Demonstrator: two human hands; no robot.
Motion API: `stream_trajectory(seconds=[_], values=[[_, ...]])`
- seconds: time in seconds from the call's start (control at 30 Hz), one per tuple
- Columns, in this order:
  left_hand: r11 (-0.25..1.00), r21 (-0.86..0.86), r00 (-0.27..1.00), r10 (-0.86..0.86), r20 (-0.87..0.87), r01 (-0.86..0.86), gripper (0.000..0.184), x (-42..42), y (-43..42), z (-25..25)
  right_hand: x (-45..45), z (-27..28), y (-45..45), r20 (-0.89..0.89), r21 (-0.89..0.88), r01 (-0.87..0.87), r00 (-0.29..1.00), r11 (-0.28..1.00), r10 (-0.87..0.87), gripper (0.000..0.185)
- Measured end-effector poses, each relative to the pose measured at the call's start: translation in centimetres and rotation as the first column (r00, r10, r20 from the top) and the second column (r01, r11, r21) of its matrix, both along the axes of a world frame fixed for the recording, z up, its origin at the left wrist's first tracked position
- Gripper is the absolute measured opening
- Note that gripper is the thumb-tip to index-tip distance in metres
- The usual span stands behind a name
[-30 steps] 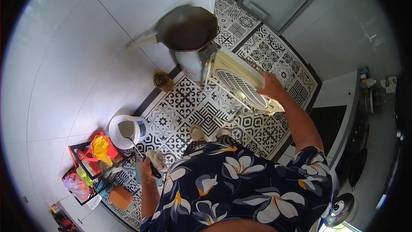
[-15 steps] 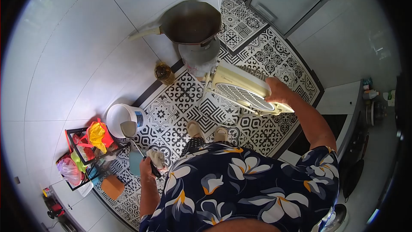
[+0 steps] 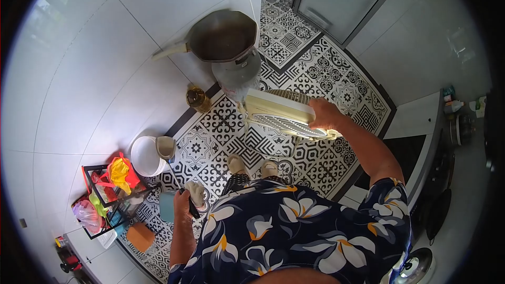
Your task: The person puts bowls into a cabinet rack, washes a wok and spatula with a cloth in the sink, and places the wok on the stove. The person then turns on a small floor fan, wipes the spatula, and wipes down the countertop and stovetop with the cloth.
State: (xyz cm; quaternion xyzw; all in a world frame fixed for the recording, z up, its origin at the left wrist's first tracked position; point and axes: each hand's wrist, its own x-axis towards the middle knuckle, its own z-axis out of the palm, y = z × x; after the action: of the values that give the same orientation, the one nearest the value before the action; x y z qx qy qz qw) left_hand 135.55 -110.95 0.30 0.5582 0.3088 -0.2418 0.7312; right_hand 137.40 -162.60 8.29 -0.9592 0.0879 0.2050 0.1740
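Note:
My right hand point(image 3: 324, 114) is closed on the upper right edge of a cream box fan point(image 3: 279, 107), its white grille facing down towards me. The fan is tilted, with its far left end close to a grey gas cylinder point(image 3: 236, 78). In my left hand point(image 3: 182, 203) is the dark handle of a wok spatula point(image 3: 165, 148), whose broad metal head is up by the rim of a white bucket point(image 3: 147, 159). A pale, fluffy bundle point(image 3: 195, 194) shows just beside the left hand; I cannot tell whether it is held.
A large wok point(image 3: 222, 36) sits on top of the cylinder. By the wall stands a jar of amber liquid point(image 3: 198, 99). A black rack point(image 3: 108, 200) with coloured bags is at left, near an orange-brown block point(image 3: 140, 237). A glass door point(image 3: 347, 0) stands at the back.
The fan and my right hand have shifted left in view, and the fan sits more level. The spatula head has moved slightly right and up. The whole view has also shifted a little.

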Motion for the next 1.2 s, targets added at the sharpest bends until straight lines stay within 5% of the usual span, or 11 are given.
stream_trajectory(seconds=[0.27, 0.6, 0.7, 0.77, 0.83, 0.9, 0.97, 1.0, 1.07, 1.13, 1.2], values=[[0.983, 0.091, 0.987, -0.161, 0.024, 0.158, 0.026, -0.1, -3.1, 0.2, 0.5, -0.6, -0.1, 0.001, 0.022, 0.008, 1.0, 1.0, -0.008, 0.056], [0.977, 0.158, 0.989, -0.148, 0.02, 0.143, 0.02, -0.5, -5.2, 1.9, -0.4, 0.1, 0.8, -0.026, 0.095, -0.084, 0.996, 0.992, 0.087, 0.058], [0.989, 0.064, 0.987, -0.14, 0.075, 0.135, 0.022, 0.1, -6.8, 4.7, -0.9, 0.5, 0.7, 0.02, 0.147, -0.057, 0.998, 0.987, 0.055, 0.06], [0.991, -0.051, 0.984, -0.117, 0.136, 0.125, 0.025, 1.0, -7.9, 6.5, -1.3, 2.1, 1.5, 0.409, 0.048, -0.141, 0.906, 0.989, 0.109, 0.067], [0.983, -0.126, 0.976, -0.107, 0.19, 0.133, 0.025, 1.8, -10.3, 9.5, -1.6, 4.0, 4.1, 0.476, 0.246, -0.059, 0.877, 0.968, -0.068, 0.069], [0.967, -0.204, 0.961, -0.101, 0.256, 0.156, 0.025, 2.1, -13.2, 12.1, -2.6, 3.0, 7.0, 0.457, 0.6, -0.244, 0.886, 0.762, -0.076, 0.067], [0.922, -0.341, 0.943, -0.063, 0.328, 0.181, 0.028, 2.2, -15.7, 13.6, -3.3, 2.6, 11.0, 0.506, 0.708, -0.41, 0.863, 0.575, -0.008, 0.076], [0.92, -0.294, 0.915, -0.137, 0.379, 0.259, 0.029, 2.3, -16.4, 13.6, -3.7, 2.5, 13.0, 0.451, 0.777, -0.374, 0.892, 0.506, -0.034, 0.083], [0.924, -0.246, 0.907, -0.186, 0.379, 0.293, 0.03, 1.7, -19.1, 15.0, -4.1, 2.9, 15.9, 0.295, 0.951, -0.274, 0.944, 0.147, -0.148, 0.079], [0.875, -0.242, 0.849, -0.284, 0.445, 0.419, 0.033, 1.5, -20.4, 16.1, -4.4, 3.7, 17.5, 0.264, 0.961, -0.273, 0.892, 0.028, -0.367, 0.077], [0.811, -0.223, 0.776, -0.38, 0.504, 0.541, 0.029, 2.0, -21.2, 17.7, -4.8, 3.8, 17.1, 0.232, 0.971, -0.231, 0.862, 0.059, -0.45, 0.072]])
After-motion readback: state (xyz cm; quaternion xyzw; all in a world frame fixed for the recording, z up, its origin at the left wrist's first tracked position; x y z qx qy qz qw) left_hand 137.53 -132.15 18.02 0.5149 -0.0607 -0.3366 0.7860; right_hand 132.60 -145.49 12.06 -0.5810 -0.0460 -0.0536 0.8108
